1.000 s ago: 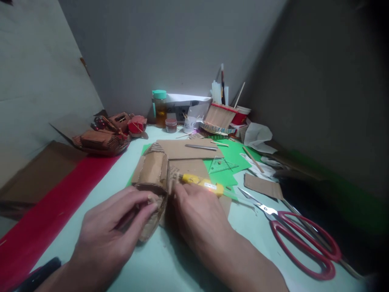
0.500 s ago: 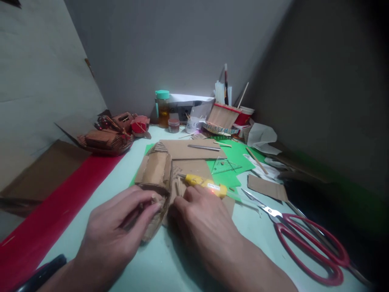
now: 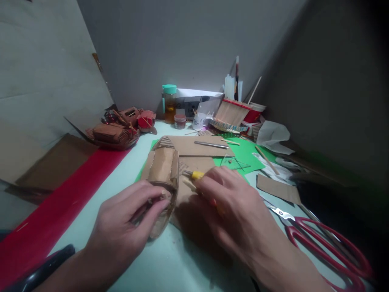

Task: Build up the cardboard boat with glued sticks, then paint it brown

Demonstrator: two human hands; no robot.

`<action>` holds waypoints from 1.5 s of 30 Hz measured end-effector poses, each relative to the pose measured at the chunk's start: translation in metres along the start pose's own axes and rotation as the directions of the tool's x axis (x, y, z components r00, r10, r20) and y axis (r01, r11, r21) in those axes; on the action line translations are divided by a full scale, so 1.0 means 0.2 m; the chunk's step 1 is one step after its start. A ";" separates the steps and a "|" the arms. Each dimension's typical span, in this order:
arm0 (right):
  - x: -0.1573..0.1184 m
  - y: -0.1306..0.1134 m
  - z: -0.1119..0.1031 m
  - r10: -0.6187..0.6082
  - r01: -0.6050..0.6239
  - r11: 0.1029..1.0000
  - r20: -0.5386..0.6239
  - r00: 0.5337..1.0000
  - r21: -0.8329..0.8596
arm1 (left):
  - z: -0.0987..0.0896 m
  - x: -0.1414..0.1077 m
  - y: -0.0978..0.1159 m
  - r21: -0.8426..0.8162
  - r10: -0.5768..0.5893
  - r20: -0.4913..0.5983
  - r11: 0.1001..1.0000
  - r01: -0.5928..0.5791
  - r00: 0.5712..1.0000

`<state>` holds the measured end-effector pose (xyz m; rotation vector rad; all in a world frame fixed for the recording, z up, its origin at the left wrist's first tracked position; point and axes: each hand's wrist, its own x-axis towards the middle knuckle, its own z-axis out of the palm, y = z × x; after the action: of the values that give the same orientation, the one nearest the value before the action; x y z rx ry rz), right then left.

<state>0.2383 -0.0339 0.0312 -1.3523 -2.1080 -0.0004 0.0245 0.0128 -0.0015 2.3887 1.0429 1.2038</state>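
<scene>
My left hand [image 3: 130, 223] is closed in a pinch on a small tan piece [image 3: 165, 194], mostly covered by the fingertips. These fingers are at the near end of a cardboard model [image 3: 162, 164] with a curved, roof-like top and a long pointed base. To the right, my right hand [image 3: 226, 198] is wrapped over a yellow hot glue gun [image 3: 197, 175]. The gun's nozzle points left toward the model, and most of its body is hidden under the hand. Beneath lies a flat cardboard sheet [image 3: 197, 163].
Red-handled scissors [image 3: 304, 225] lie at the right, near a cardboard strip [image 3: 278, 189]. A clear set square [image 3: 235, 163] and a metal rod [image 3: 211, 144] lie farther back. A reddish-brown model [image 3: 114, 134] is at the back left, near a green-lidded bottle [image 3: 169, 107].
My right hand has moved from beside the model to the right and closed over the glue gun. My left hand keeps its pinch by the model. The whole view has shifted slightly.
</scene>
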 end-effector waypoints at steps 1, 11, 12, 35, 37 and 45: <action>0.00 0.01 0.00 -0.019 0.020 1.000 -0.019 1.000 0.016 | 0.00 0.00 0.00 0.001 -0.003 0.010 1.000 0.003 1.000; -0.01 0.02 0.09 -0.181 0.186 0.980 0.065 0.981 -0.071 | -0.01 0.01 0.01 -0.026 0.007 0.020 1.000 -0.007 1.000; -0.01 0.02 0.10 -0.179 0.184 0.980 0.060 0.982 -0.077 | -0.01 0.01 0.00 -0.023 0.002 0.025 1.000 -0.002 1.000; 0.00 -0.01 0.14 -0.160 0.165 0.980 0.055 0.986 -0.107 | -0.04 0.02 0.02 -0.004 0.010 0.076 1.000 -0.009 0.997; 0.00 -0.01 0.15 -0.177 0.180 0.977 0.038 0.984 -0.118 | -0.04 0.02 0.02 -0.006 -0.021 0.060 1.000 0.021 0.998; 0.00 -0.02 0.16 -0.166 0.170 0.977 0.046 0.985 -0.130 | -0.04 0.02 0.02 0.012 -0.055 0.049 0.998 0.054 0.997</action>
<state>0.2193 -0.0261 0.0070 -1.2523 -2.2809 -0.1917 0.0229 0.0121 0.0081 2.3693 1.0941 1.1180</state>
